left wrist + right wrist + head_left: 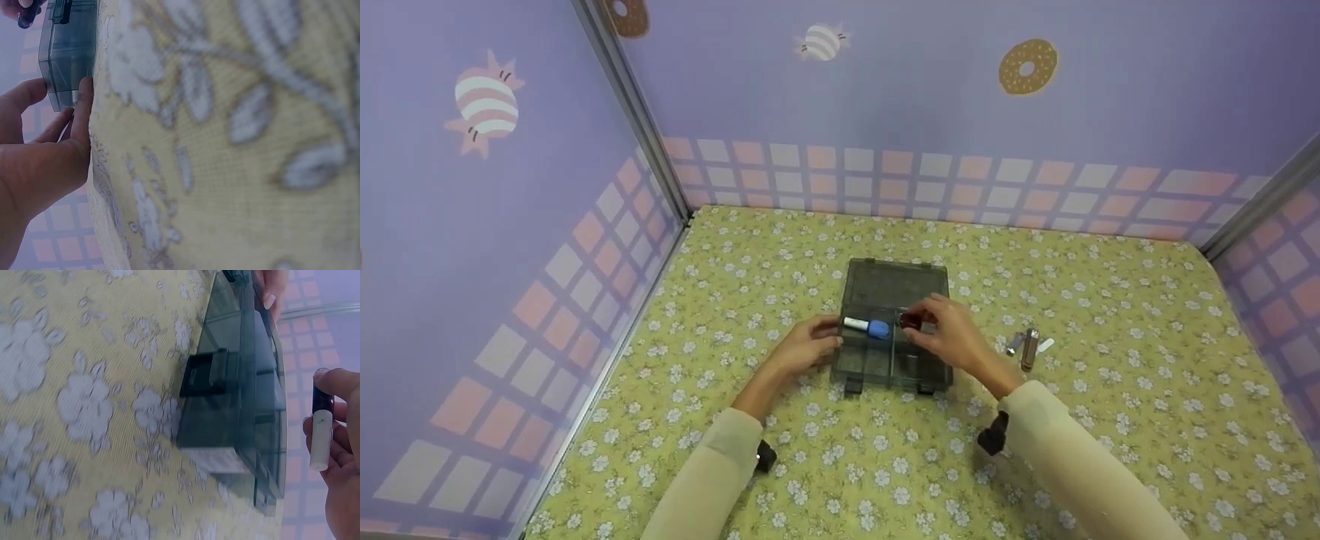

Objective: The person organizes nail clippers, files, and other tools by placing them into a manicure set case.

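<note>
Pinching the dark red-and-white tube (321, 430) above the right half of the box (864, 382), the right hand (951, 330) should clear the divider (893, 356); the left hand (808, 346) rests loosely against the box's left side.

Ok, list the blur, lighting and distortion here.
Left wrist view: the nearest flowered cloth is out of focus; head view: fairly even light, but the dark item in the right hand loses detail; right wrist view: the translucent box appears tipped sideways by the camera's angle.
</note>
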Action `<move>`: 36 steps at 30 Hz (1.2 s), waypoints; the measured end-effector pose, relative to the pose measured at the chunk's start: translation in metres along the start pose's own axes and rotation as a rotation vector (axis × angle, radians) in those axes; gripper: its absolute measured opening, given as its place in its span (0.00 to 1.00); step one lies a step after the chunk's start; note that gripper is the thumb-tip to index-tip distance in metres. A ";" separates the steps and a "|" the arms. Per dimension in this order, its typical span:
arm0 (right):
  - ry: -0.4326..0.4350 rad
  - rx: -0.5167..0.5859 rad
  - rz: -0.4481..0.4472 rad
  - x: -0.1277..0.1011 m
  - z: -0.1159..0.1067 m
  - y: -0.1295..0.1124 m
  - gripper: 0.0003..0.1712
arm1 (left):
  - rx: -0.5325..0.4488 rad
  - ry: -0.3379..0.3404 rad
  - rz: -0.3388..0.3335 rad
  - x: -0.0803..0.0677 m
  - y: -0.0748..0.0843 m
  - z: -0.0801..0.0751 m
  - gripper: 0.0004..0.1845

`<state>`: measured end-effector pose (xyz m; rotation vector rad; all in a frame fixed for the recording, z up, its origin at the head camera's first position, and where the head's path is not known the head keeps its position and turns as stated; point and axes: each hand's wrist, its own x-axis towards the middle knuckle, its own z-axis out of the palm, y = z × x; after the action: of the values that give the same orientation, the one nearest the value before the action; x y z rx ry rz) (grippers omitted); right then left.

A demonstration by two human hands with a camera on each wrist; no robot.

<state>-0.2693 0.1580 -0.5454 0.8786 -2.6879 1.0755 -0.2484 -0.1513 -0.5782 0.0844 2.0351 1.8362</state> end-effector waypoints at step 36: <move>-0.062 0.066 0.062 0.040 0.065 -0.029 0.11 | -0.016 -0.009 -0.005 0.002 -0.002 -0.001 0.29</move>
<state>-0.2792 0.0791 -0.5634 0.8590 -2.7618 1.1756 -0.2505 -0.1520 -0.5810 0.0834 2.0121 1.8456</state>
